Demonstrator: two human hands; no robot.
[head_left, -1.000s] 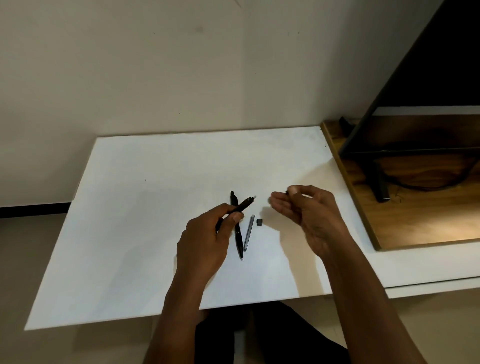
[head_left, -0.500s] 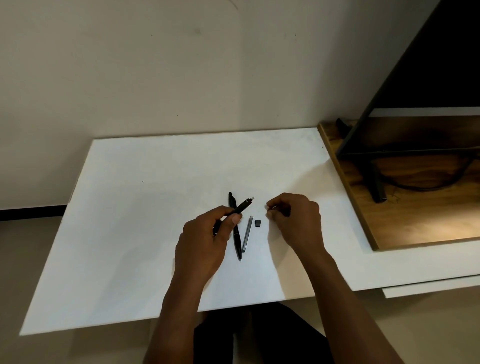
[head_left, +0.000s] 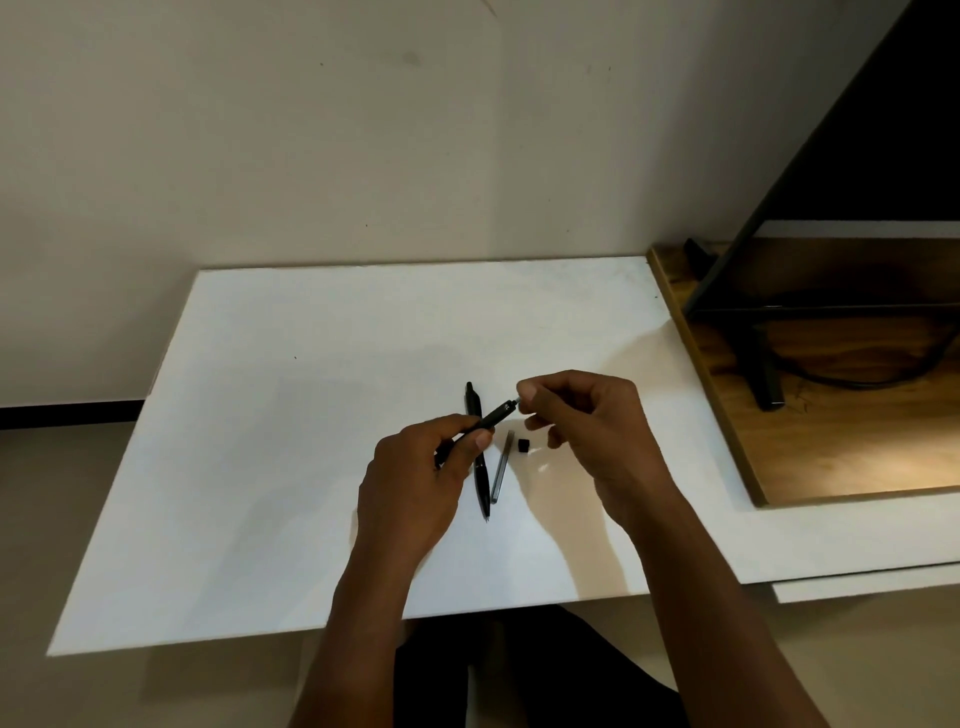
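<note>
A white board (head_left: 311, 467) lies against a plain wall, with a wooden shelf (head_left: 727, 415) along its right edge. The right hand (head_left: 592, 431) has risen from the board beside the cap (head_left: 523, 445) and now pinches the tip of the pen (head_left: 496, 415). The left hand (head_left: 415, 483) grips that pen tilted above a second pen (head_left: 482, 478) and a refill (head_left: 501, 467), so a part is probably being fitted. Bare board lies all around, and the shelf is well apart.
</note>
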